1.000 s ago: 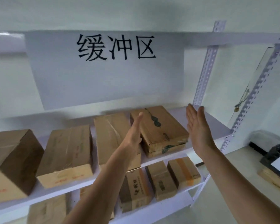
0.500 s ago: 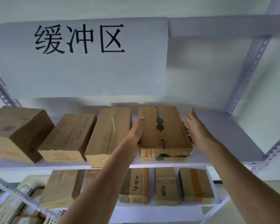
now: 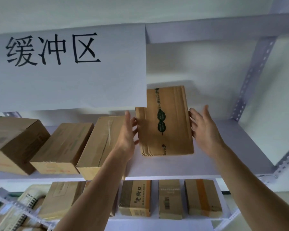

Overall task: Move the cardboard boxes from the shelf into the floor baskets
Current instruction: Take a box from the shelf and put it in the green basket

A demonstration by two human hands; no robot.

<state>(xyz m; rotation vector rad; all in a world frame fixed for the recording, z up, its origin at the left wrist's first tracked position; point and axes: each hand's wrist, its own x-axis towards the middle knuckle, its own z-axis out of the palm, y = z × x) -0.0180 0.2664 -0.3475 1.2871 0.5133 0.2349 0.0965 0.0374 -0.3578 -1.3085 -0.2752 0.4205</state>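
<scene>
PLACE: you stand in a storeroom | EVIDENCE: white slotted-steel shelf rack [image 3: 223, 147]; plain taped cardboard boxes [image 3: 62, 147] in rows on two levels; hanging paper sign [image 3: 73, 84] reading 缓冲区

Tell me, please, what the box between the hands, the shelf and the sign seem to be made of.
Box: brown cardboard, matt, creased along its face; the green-printed seam strip looks like tape. Shelf: probably painted metal, smooth white, with a perforated post. Sign: likely paper, a thin flat white sheet with black characters.
</scene>
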